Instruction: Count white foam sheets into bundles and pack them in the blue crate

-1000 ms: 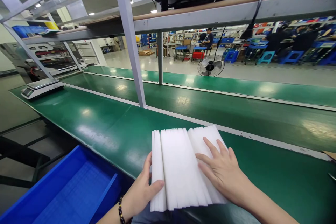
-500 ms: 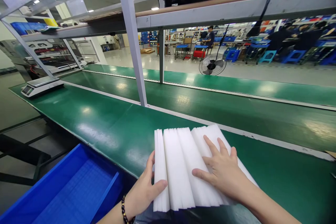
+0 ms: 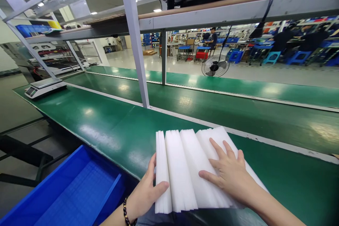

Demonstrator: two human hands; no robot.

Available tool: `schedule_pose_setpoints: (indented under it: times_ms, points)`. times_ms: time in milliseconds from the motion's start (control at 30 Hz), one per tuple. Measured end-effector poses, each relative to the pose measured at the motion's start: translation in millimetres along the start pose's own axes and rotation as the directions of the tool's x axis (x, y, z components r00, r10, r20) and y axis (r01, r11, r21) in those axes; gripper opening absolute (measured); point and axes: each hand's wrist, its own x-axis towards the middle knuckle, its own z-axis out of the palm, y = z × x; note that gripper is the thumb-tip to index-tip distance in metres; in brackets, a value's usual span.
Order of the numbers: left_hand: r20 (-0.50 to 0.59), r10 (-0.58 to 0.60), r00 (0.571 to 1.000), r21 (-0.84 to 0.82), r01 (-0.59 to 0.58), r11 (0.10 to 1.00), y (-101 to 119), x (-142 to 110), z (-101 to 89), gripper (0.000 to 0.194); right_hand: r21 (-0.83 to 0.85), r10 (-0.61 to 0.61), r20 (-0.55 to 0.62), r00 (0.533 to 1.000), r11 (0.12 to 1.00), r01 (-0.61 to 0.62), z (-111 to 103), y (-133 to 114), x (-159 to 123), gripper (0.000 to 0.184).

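Observation:
A row of white foam sheets (image 3: 182, 169) leans in a slanted fan at the near edge of the green bench. My left hand (image 3: 148, 187), with a beaded bracelet at the wrist, grips the upright sheets at the left end, thumb on the near side and fingers partly hidden behind. Spread across the tilted sheets on the right lies my right hand (image 3: 227, 169), palm down with fingers apart. Gaps divide the sheets into several bunches.
Below the bench edge at left sits a blue bin (image 3: 79, 183). A weighing scale (image 3: 45, 86) stands at the bench's far left. A white post (image 3: 136, 42) rises from the bench, and a shelf beam (image 3: 225, 16) crosses above. Beyond are a fan (image 3: 215, 66) and several people.
My right hand has slid slightly to the right, and the sheets under it lean out a little further. My left hand stays almost in place.

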Motion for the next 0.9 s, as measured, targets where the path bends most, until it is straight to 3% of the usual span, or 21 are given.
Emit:
schedule_pose_setpoints:
  times_ms: [200, 433, 567, 733, 900]
  points:
    - [0.015, 0.02, 1.0, -0.011, -0.02, 1.0, 3.5, 1.6, -0.8, 0.08, -0.028, 0.009, -0.074, 0.997, 1.0, -0.011, 10.2, 1.1, -1.3, 0.074]
    - [0.009, 0.045, 0.999, -0.015, -0.045, 0.999, -2.1, 2.6, -2.5, 0.082, 0.079, -0.135, -0.005, 0.991, 0.988, 0.135, -1.0, -23.0, -0.8, 0.04]
    - [0.011, 0.061, 0.998, -0.053, -0.061, 0.997, -1.1, 3.8, -3.2, 0.081, 0.14, -0.112, 0.04, 0.993, 0.984, 0.106, -11.1, -45.2, 3.3, 0.059]
    - [0.022, 0.063, 0.998, -0.086, -0.061, 0.994, -1.0, 4.6, -3.2, 0.082, 0.078, -0.052, 0.061, 0.997, 0.996, 0.047, -13.9, -71.3, 13.4, 0.085]
    - [0.027, 0.053, 0.998, -0.094, -0.05, 0.994, -2.9, 4.7, -3.9, 0.086, 0.026, -0.037, 0.027, 0.999, 0.999, 0.036, -8.7, -78.1, 18.3, 0.089]
